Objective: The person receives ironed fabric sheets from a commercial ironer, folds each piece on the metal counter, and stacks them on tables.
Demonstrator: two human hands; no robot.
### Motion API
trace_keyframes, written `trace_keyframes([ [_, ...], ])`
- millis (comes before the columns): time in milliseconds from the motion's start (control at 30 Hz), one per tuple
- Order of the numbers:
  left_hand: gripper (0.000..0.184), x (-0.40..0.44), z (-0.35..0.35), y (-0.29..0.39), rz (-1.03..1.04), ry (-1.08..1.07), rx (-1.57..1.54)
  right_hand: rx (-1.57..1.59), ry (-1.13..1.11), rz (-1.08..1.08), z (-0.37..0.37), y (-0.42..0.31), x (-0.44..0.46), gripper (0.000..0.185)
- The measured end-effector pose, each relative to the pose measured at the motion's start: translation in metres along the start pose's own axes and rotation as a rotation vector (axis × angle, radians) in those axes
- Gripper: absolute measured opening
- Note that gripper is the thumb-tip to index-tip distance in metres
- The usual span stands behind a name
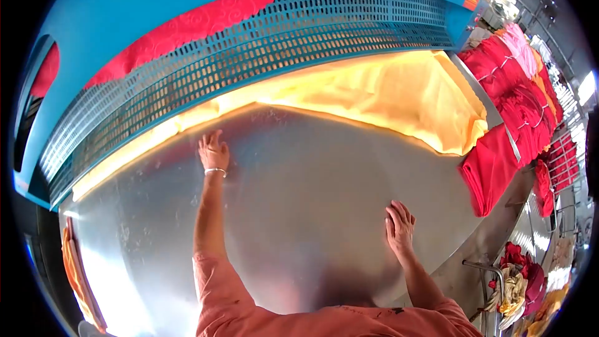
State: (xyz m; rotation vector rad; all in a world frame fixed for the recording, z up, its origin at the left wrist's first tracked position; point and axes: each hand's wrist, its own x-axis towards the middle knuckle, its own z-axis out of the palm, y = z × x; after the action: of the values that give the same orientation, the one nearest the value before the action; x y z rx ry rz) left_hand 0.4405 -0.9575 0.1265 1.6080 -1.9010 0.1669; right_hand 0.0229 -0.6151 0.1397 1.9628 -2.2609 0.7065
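A metal table lies in front of me, with yellow cloth spread along its far side, partly under the perforated guard of a blue machine. My left hand, with a bracelet at the wrist, is over the table just short of the cloth's near edge; its fingers are apart and it holds nothing. Farther right and nearer my body, my right hand rests on or just over the bare metal, fingers slightly spread and nothing in them. Neither hand touches the cloth.
The blue machine spans the far side, red patterned cloth showing behind its perforated guard. Tied red bundles are piled at the right, above a folded red cloth. Orange cloth hangs at the left edge.
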Motion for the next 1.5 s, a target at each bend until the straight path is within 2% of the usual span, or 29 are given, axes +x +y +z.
trace_keyframes([
  [133, 0.054, 0.046, 0.037, -0.02, -0.001, 0.087, 0.277, -0.017, -0.013, -0.004, 0.002, 0.0, 0.004, 0.029],
  [167, 0.049, 0.055, 0.045, -0.023, -0.227, -0.146, 0.223, -0.028, -0.013, -0.008, 0.004, 0.002, 0.003, 0.029],
  [200, 0.037, 0.061, 0.044, -0.02, -0.185, -0.161, 0.253, -0.034, -0.01, -0.003, 0.005, 0.004, 0.005, 0.029],
  [267, 0.023, 0.058, 0.044, -0.012, -0.054, -0.11, 0.077, -0.033, -0.013, 0.003, 0.005, 0.002, 0.003, 0.028],
  [300, 0.018, 0.046, 0.043, -0.001, -0.133, -0.127, 0.06, -0.023, -0.008, 0.008, 0.003, 0.0, 0.004, 0.027],
  [333, 0.014, 0.03, 0.041, 0.012, -0.211, -0.141, 0.047, -0.019, -0.012, 0.004, 0.002, -0.002, 0.003, 0.027],
  [400, 0.011, -0.027, 0.027, 0.026, -0.056, -0.257, 0.103, -0.012, 0.004, 0.008, 0.001, -0.001, 0.002, 0.026],
  [467, 0.023, -0.123, 0.011, 0.034, 0.139, -0.076, -0.024, 0.018, 0.017, 0.018, 0.001, -0.001, 0.0, 0.026],
  [500, 0.029, -0.164, -0.022, 0.047, 0.058, -0.282, -0.056, 0.047, 0.024, 0.024, -0.001, -0.002, -0.001, 0.027],
  [533, 0.028, -0.198, -0.059, 0.056, 0.075, -0.35, -0.15, 0.075, 0.034, 0.032, -0.003, 0.0, -0.001, 0.027],
  [567, 0.03, -0.231, -0.09, 0.054, 0.237, -0.245, -0.176, 0.043, 0.034, 0.017, -0.004, 0.006, -0.001, 0.027],
  [600, 0.032, -0.247, -0.139, 0.06, 0.081, -0.41, -0.214, 0.018, 0.029, -0.001, -0.002, 0.017, 0.0, 0.028],
  [667, 0.026, -0.311, -0.186, 0.022, -0.154, -0.245, -0.243, 0.676, -0.039, 0.299, 0.028, 0.068, 0.002, 0.03],
  [733, 0.027, -0.37, -0.222, -0.039, -0.283, -0.142, -0.11, 0.569, 0.167, 0.296, -0.006, 0.08, 0.044, 0.034],
  [800, 0.031, -0.406, -0.266, -0.062, -0.457, -0.062, -0.013, 0.994, 0.295, 0.544, -0.01, 0.12, 0.079, 0.036],
  [867, 0.031, -0.436, -0.297, -0.095, -0.594, -0.106, 0.167, 1.097, 0.343, 0.788, -0.002, 0.156, 0.099, 0.032],
  [900, 0.031, -0.454, -0.308, -0.101, -0.674, -0.132, 0.249, 0.903, 0.327, 0.826, 0.013, 0.178, 0.108, 0.028],
  [933, 0.028, -0.462, -0.315, -0.094, -0.773, -0.094, 0.329, 1.03, 0.213, 0.835, 0.019, 0.186, 0.101, 0.029],
  [1000, 0.024, -0.481, -0.315, -0.089, -0.797, -0.057, 0.412, 1.151, 0.062, 0.746, 0.029, 0.207, 0.094, 0.037],
  [1033, 0.025, -0.468, -0.312, -0.05, -0.852, -0.163, 0.442, 1.121, 0.04, 0.709, 0.024, 0.234, 0.096, 0.034],
  [1100, 0.026, -0.466, -0.314, -0.038, -0.868, -0.173, 0.505, 1.078, 0.002, 0.662, 0.004, 0.211, 0.082, 0.027],
  [1133, 0.025, -0.461, -0.317, -0.026, -0.89, -0.242, 0.588, 1.123, -0.012, 0.515, 0.011, 0.252, 0.077, 0.022],
  [1167, 0.024, -0.461, -0.319, -0.015, -0.918, -0.248, 0.595, 1.105, 0.065, 0.522, 0.042, 0.33, 0.066, 0.021],
  [1200, 0.024, -0.472, -0.315, -0.021, -0.884, -0.232, 0.577, 0.788, 0.274, -0.028, 0.014, 0.346, 0.065, 0.027],
  [1267, 0.024, -0.475, -0.305, -0.009, -0.94, -0.194, 0.6, 0.947, 0.132, 0.777, -0.034, 0.362, 0.055, 0.041],
  [1300, 0.024, -0.473, -0.299, -0.004, -0.93, -0.176, 0.644, 0.819, -0.075, 0.744, -0.039, 0.37, 0.05, 0.043],
  [1367, 0.019, -0.474, -0.289, -0.005, -0.939, -0.135, 0.644, 0.975, -0.354, 0.859, -0.094, 0.24, 0.059, 0.042],
  [1467, 0.016, -0.476, -0.293, -0.001, -0.937, -0.18, 0.659, 0.708, -0.37, 0.585, -0.028, 0.251, 0.054, 0.039],
  [1500, 0.015, -0.475, -0.296, 0.002, -0.901, -0.206, 0.679, 0.78, -0.356, 0.564, -0.014, 0.247, 0.056, 0.041],
])
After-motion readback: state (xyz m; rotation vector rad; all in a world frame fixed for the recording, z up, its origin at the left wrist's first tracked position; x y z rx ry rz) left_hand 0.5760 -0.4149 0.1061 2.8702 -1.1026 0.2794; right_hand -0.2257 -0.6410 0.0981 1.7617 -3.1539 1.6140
